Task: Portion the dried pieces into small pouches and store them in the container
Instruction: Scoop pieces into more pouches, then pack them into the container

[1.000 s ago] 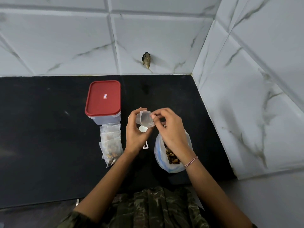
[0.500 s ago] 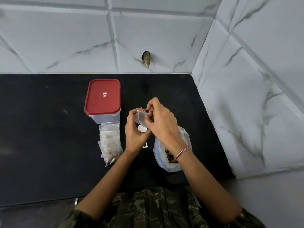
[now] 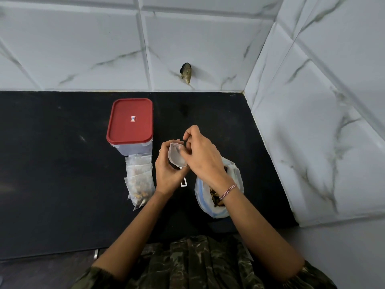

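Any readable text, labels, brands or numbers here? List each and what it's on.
No text can be read.
Sticker on the red lid: red and blue marks, too small to read.
White tag on the counter: blurred, no legible print.
Small pouch in the left hand: no print visible.

The small pouch (image 3: 177,154) is showing as thin, clear plastic film. The container (image 3: 133,147) is looking like frosted, translucent plastic under a smooth red plastic lid (image 3: 130,119) that is giving off a soft sheen. The filled pouches (image 3: 139,178) are showing the same clear film. The large bag (image 3: 218,209) is looking like soft clear plastic around rough, matt brown dried pieces (image 3: 215,198). The countertop (image 3: 52,163) is reading as black and mostly matt, the wall tiles (image 3: 208,38) as glossy and marble-patterned. The bracelet (image 3: 228,191) is looking like braided thread, the garment (image 3: 198,263) like camouflage cloth.
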A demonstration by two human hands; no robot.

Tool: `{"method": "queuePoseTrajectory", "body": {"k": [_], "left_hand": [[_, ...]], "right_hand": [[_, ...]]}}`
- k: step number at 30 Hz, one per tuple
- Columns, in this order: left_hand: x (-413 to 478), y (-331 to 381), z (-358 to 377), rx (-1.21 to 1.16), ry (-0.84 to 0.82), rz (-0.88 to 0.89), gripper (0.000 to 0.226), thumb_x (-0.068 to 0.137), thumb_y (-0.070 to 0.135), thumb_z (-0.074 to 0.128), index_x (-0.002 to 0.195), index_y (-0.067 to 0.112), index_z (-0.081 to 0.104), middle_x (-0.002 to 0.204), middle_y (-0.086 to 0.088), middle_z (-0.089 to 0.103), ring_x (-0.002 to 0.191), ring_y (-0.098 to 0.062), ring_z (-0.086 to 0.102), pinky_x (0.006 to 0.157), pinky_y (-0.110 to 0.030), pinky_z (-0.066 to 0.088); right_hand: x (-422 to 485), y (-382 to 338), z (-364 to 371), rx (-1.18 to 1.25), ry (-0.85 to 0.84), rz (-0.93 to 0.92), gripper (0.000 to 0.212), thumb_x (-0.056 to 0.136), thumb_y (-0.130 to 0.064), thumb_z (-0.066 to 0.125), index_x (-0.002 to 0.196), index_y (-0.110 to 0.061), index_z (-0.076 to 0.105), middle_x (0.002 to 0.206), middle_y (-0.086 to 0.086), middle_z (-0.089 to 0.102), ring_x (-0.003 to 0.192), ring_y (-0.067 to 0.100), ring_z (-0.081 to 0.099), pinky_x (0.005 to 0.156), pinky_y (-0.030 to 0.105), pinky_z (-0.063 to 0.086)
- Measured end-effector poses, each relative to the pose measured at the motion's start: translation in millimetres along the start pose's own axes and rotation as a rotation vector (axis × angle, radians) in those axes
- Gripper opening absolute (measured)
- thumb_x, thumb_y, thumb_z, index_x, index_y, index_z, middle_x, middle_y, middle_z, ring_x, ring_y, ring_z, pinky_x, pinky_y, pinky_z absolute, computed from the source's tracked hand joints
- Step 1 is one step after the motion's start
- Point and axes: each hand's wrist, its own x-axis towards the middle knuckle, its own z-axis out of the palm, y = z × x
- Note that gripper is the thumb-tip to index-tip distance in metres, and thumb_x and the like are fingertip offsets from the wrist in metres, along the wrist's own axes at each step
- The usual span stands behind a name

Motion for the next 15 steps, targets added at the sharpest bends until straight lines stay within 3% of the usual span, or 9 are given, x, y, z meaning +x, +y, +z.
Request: {"method": "queuePoseTrajectory", "body": {"k": [4,8,11,15], "left_hand": [[-3,-2,-5,0.021,-0.054,-0.004,0.046,0.071,0.025,0.076,0.109,0.011,0.054,0.102,-0.001,0.063,0.094,-0.021,0.063,0.08,-0.036,0.053],[-8,-7,-16,0.058,-0.055,-0.047,0.046,0.075,0.038,0.074,0.108,0.014,0.054,0.104,0.001,0.063,0.098,-0.015,0.062,0.083,-0.023,0.05],[-12,-14,-28,0.115,-0.037,-0.077,0.049,0.072,0.042,0.076,0.106,0.013,0.056,0.104,0.001,0.065,0.101,-0.01,0.061,0.086,-0.017,0.047],[-17,-21,-36,0.139,-0.059,-0.089,0.048,0.072,0.038,0.078,0.104,0.01,0.056,0.102,0.0,0.064,0.099,-0.015,0.062,0.086,-0.024,0.049]], "right_hand": [[3,7,4,0.073,-0.065,-0.002,0.019,0.091,-0.02,0.057,0.105,-0.018,0.044,0.08,-0.01,0.053,0.072,0.008,0.058,0.063,0.025,0.051],[9,23,17,0.361,-0.089,0.186,0.02,0.093,-0.037,0.053,0.103,-0.02,0.049,0.086,-0.006,0.058,0.075,0.005,0.057,0.064,0.019,0.046],[11,46,35,0.001,-0.004,0.198,0.027,0.093,-0.042,0.051,0.104,-0.019,0.06,0.095,-0.004,0.057,0.088,0.01,0.054,0.064,0.02,0.039],[8,61,68,-0.42,-0.151,0.137,0.034,0.091,-0.047,0.051,0.105,-0.02,0.067,0.106,0.002,0.055,0.104,0.021,0.048,0.083,0.035,0.043]]}}
